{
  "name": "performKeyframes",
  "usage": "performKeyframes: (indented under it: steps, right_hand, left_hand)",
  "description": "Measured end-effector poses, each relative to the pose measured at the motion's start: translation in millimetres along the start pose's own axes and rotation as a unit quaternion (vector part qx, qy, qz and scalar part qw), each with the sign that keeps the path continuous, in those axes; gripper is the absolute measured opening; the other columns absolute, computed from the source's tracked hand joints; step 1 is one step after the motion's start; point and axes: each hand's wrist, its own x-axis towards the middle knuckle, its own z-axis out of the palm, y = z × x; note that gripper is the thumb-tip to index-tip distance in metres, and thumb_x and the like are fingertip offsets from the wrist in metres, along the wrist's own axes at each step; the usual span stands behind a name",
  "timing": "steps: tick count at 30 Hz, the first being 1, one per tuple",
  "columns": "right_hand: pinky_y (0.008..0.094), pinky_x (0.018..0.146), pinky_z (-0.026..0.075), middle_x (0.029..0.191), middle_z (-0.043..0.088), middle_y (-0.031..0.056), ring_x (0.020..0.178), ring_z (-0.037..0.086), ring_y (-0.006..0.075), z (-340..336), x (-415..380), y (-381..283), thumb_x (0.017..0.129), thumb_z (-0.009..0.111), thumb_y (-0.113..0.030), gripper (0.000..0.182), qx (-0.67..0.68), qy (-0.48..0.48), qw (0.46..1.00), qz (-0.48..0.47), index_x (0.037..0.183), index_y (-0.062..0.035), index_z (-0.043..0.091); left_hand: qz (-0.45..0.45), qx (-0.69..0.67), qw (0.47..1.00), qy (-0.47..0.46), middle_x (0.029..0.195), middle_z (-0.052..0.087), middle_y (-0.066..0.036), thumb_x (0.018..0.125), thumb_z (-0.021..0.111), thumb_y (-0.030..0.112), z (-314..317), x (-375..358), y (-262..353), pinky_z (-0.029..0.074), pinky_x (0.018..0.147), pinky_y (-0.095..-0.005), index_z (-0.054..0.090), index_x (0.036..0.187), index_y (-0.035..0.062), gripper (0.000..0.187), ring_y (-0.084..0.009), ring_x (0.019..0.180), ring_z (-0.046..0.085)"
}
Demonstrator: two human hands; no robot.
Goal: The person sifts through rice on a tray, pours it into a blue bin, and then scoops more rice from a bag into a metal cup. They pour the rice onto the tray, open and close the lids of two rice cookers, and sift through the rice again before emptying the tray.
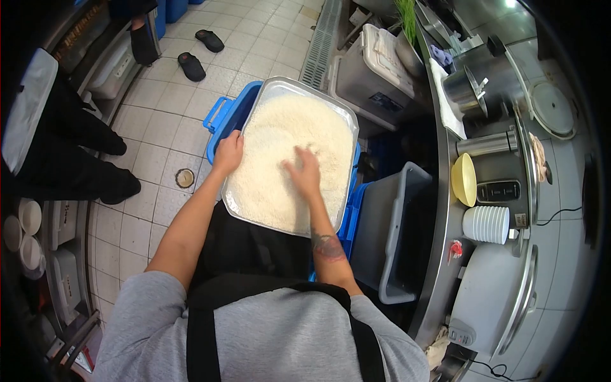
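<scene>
A shallow metal tray point(352, 121) lies in front of me, filled with a pale, crumb-like loose mass point(273, 134). My left hand point(229, 153) grips the tray's left edge, its thumb side on the rim and the other fingers partly hidden. Over the right half of the tray, my right hand point(304, 170) touches the crumbs with fingers spread. Small dents show in the crumbs by its fingertips. Beneath the tray is a blue plastic bin point(219, 114), its handle sticking out at the upper left.
At right, a grey tub point(398, 223) stands beside a steel counter point(439, 254) holding a yellow bowl point(464, 179), stacked white bowls point(485, 224) and a pot point(464, 89). A lidded grey container point(375, 70) is beyond. Another person's dark-clad legs point(76, 153) are at left, near black shoes point(192, 67).
</scene>
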Motion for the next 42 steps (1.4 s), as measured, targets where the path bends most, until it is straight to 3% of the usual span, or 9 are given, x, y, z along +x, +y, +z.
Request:
performKeyframes:
  steps: [4, 11, 13, 19, 24, 29, 34, 35, 42]
  right_hand:
    - [0.0421, 0.096, 0.038, 0.127, 0.051, 0.0180, 0.117, 0.047, 0.0364, -4.6, -31.6, -40.3, 0.069, 0.074, -0.021, 0.040, 0.065, -0.098, 0.989, -0.089, 0.105, -0.0070, 0.065]
    - [0.0357, 0.078, 0.049, 0.090, 0.065, 0.0186, 0.085, 0.064, 0.0316, -41.4, -24.9, -28.7, 0.066, 0.066, 0.003, 0.022, 0.083, -0.184, 0.979, 0.013, 0.088, -0.0032, 0.067]
    - [0.0345, 0.079, 0.049, 0.093, 0.066, 0.0169, 0.088, 0.065, 0.0302, -57.6, -8.7, -14.3, 0.069, 0.066, 0.002, 0.023, 0.118, -0.194, 0.969, 0.092, 0.091, -0.0039, 0.067]
    - [0.0356, 0.087, 0.046, 0.111, 0.063, 0.0151, 0.105, 0.059, 0.0279, -106.0, 17.1, 0.4, 0.076, 0.067, -0.009, 0.031, 0.147, -0.077, 0.986, 0.030, 0.107, -0.0053, 0.063]
    - [0.0399, 0.097, 0.039, 0.121, 0.055, 0.0187, 0.115, 0.050, 0.0338, -45.0, -7.4, 66.1, 0.073, 0.073, -0.019, 0.044, -0.069, 0.099, 0.992, 0.032, 0.113, -0.0045, 0.060]
    - [0.0397, 0.092, 0.042, 0.118, 0.055, 0.0210, 0.111, 0.051, 0.0347, -35.7, -38.2, 23.4, 0.069, 0.074, -0.015, 0.039, 0.039, 0.031, 0.998, 0.046, 0.105, -0.0036, 0.062]
    - [0.0373, 0.067, 0.048, 0.076, 0.064, 0.0202, 0.072, 0.062, 0.0375, -34.4, -46.7, 1.5, 0.070, 0.069, -0.006, 0.024, 0.041, -0.051, 0.997, 0.046, 0.093, -0.0014, 0.064]
    - [0.0354, 0.060, 0.047, 0.064, 0.062, 0.0170, 0.061, 0.062, 0.0310, -29.7, -41.7, 4.0, 0.075, 0.069, -0.014, 0.018, 0.078, -0.006, 0.997, -0.001, 0.085, 0.0000, 0.064]
    - [0.0313, 0.072, 0.046, 0.074, 0.066, 0.0148, 0.075, 0.064, 0.0227, -64.8, 21.1, 5.4, 0.088, 0.059, -0.034, 0.034, 0.242, -0.097, 0.953, 0.153, 0.082, -0.0015, 0.067]
  left_hand:
    - [-0.007, 0.002, 1.000, 0.004, 0.086, 0.061, -0.027, 0.091, 0.045, 0.023, 0.0, -1.5, 1.6, 0.044, 0.073, -0.0514, 0.056, 0.099, 0.0012, 0.026, -0.0450, 0.084, 0.057]
    - [0.011, -0.001, 1.000, 0.002, 0.087, 0.061, -0.027, 0.091, 0.045, 0.023, 0.8, 0.2, -2.4, 0.044, 0.074, -0.0518, 0.056, 0.100, 0.0010, 0.026, -0.0450, 0.085, 0.058]
    - [-0.002, 0.004, 1.000, -0.002, 0.087, 0.061, -0.027, 0.091, 0.045, 0.023, -0.4, -0.1, 0.2, 0.044, 0.074, -0.0517, 0.056, 0.100, 0.0007, 0.026, -0.0450, 0.085, 0.058]
    - [0.013, -0.005, 1.000, 0.006, 0.086, 0.061, -0.027, 0.091, 0.045, 0.023, 1.0, -0.2, -1.5, 0.044, 0.073, -0.0518, 0.056, 0.100, 0.0008, 0.026, -0.0453, 0.085, 0.057]
    - [0.001, -0.007, 1.000, 0.001, 0.086, 0.060, -0.028, 0.091, 0.045, 0.023, -1.0, -1.5, 3.3, 0.043, 0.073, -0.0518, 0.055, 0.097, 0.0007, 0.025, -0.0456, 0.084, 0.057]
    - [0.020, -0.005, 1.000, 0.012, 0.085, 0.060, -0.028, 0.092, 0.045, 0.023, 0.4, -1.9, 1.5, 0.044, 0.072, -0.0514, 0.055, 0.095, 0.0013, 0.024, -0.0455, 0.084, 0.057]
    - [0.002, -0.006, 1.000, 0.003, 0.084, 0.060, -0.027, 0.091, 0.045, 0.023, -0.3, -0.3, 1.2, 0.044, 0.072, -0.0517, 0.056, 0.096, 0.0018, 0.024, -0.0457, 0.083, 0.057]
    - [0.001, -0.004, 1.000, 0.006, 0.084, 0.060, -0.027, 0.091, 0.045, 0.023, -0.5, -0.3, 0.1, 0.044, 0.072, -0.0517, 0.056, 0.096, 0.0018, 0.024, -0.0457, 0.083, 0.057]
    - [-0.005, 0.001, 1.000, 0.005, 0.085, 0.061, -0.027, 0.091, 0.045, 0.023, -0.6, -0.9, 3.6, 0.044, 0.072, -0.0518, 0.056, 0.096, 0.0016, 0.025, -0.0455, 0.084, 0.057]
